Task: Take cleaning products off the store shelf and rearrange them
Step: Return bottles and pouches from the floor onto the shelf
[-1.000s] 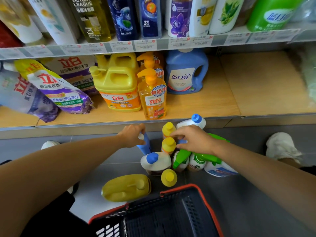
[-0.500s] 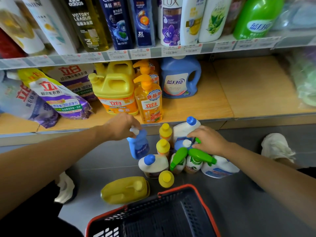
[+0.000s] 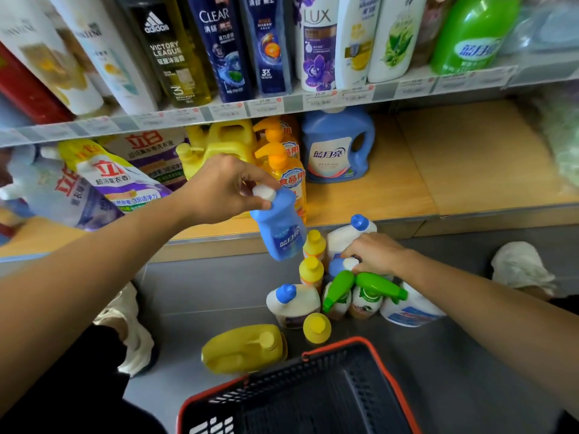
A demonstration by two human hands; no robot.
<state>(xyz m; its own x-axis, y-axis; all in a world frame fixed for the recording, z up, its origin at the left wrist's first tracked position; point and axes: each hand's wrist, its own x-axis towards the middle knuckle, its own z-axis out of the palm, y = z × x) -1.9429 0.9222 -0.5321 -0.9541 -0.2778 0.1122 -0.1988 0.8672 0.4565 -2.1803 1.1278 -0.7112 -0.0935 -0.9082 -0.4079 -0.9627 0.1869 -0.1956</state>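
Higher now: white-capped blue bottle (image 3: 282,233), cap in left hand (image 3: 219,189) grip; right hand (image 3: 374,253) clasped round second bottle (image 3: 336,266).

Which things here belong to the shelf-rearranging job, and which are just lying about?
In the job: left hand gripping the lifted blue bottle; right hand gripping the second blue bottle; yellow-capped bottles and green sprayers on the floor.
Lying about: red-rimmed basket; shampoo bottles on the upper shelf; white shoe.
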